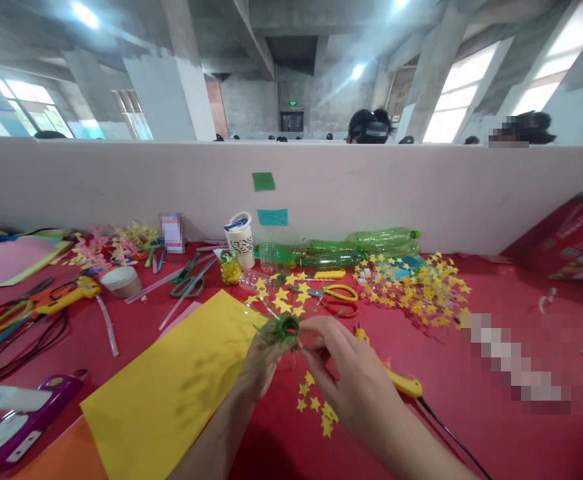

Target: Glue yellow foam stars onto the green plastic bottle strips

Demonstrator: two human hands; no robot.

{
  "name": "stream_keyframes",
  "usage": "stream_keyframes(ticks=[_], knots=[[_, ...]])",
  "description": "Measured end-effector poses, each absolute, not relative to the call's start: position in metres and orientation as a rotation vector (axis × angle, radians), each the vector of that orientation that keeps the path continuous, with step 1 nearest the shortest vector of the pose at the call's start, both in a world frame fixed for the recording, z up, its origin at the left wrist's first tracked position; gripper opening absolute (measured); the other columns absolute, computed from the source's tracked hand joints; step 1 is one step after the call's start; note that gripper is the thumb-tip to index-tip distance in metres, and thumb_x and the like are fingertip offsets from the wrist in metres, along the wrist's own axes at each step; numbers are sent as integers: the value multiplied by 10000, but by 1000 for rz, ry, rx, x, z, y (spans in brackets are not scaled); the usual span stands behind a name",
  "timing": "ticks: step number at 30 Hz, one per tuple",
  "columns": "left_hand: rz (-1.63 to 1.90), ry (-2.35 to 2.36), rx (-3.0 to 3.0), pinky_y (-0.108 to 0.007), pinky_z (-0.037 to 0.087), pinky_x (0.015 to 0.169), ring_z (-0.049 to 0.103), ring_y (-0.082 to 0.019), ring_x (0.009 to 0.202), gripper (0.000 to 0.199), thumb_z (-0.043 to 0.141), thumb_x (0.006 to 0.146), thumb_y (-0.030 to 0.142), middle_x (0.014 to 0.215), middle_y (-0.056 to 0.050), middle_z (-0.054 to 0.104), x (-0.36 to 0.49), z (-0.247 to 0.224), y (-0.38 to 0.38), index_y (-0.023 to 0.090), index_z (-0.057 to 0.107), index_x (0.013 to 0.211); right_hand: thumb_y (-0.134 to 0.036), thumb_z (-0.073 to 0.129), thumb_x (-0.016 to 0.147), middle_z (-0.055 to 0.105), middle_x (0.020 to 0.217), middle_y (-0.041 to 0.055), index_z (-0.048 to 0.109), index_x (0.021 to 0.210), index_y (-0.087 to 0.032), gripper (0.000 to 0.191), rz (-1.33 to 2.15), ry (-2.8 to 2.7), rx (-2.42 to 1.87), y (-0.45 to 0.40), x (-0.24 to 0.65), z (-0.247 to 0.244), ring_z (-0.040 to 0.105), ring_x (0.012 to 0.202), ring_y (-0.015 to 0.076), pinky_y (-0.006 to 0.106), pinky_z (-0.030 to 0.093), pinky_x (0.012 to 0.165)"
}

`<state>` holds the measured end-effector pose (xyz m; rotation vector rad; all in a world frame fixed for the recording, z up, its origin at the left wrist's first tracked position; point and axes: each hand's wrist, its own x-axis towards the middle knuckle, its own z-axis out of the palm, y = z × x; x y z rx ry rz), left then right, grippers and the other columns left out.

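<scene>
Around the green bottle neck piece (290, 326), cut plastic strips fan out, several tipped with yellow paper stars (282, 294). My left hand (264, 353) is closed on this piece from the left. The fingers of my right hand (334, 350) are bent together at its right side, by a thin strip; whether they pinch it is too small to tell. Loose yellow stars (315, 403) lie on the red table below the hands. A yellow paper sheet (171, 380) lies under and left of my left forearm.
A yellow glue gun (405, 384) with a black cable lies right of my right hand. Red-handled and yellow-handled scissors (341, 292), green bottles (334, 259), a paper cup (240, 241) and a star bunch (421, 290) are behind. A purple tool (31, 420) sits front left.
</scene>
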<state>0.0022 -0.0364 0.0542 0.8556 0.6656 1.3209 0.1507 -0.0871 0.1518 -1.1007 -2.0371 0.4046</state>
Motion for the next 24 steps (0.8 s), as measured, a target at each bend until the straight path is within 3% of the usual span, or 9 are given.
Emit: stream_keyframes(ticks=[3, 6, 9, 15, 24], knots=[[1329, 635, 867, -247, 442, 667, 572, -122, 681, 168, 688, 665, 186, 773, -11, 638, 1, 53, -35, 172, 647, 827, -157, 442, 844, 590, 969, 41, 514, 1020, -212, 197, 327, -2050, -1148, -92, 157, 159, 574, 736, 124, 211, 415, 608], [1348, 631, 859, -235, 435, 626, 567, -112, 635, 172, 699, 650, 169, 735, 0, 637, 1, 53, -34, 172, 648, 814, -193, 455, 838, 601, 736, 0, 557, 895, -213, 119, 243, -2113, -1247, -95, 162, 161, 537, 552, 112, 213, 346, 492], [1342, 629, 814, -233, 438, 641, 565, -110, 642, 208, 730, 615, 180, 737, 0, 642, 2, 54, -35, 172, 651, 807, -213, 479, 826, 600, 604, -26, 576, 909, -217, 128, 185, -2184, -1309, -92, 161, 155, 534, 479, 122, 227, 300, 467], [1330, 599, 850, -219, 439, 654, 551, -109, 675, 198, 721, 635, 221, 744, -4, 636, 4, 55, -37, 169, 660, 815, -224, 421, 866, 619, 582, -12, 598, 792, -197, 194, 87, -2148, -1248, -86, 155, 146, 561, 477, 124, 234, 294, 475], [1312, 697, 863, -220, 428, 609, 548, -103, 616, 181, 713, 640, 163, 708, -4, 629, 5, 54, -35, 164, 651, 810, -212, 419, 858, 626, 590, 4, 600, 829, -185, 186, -12, -2155, -1295, -85, 154, 147, 553, 457, 128, 239, 292, 457]])
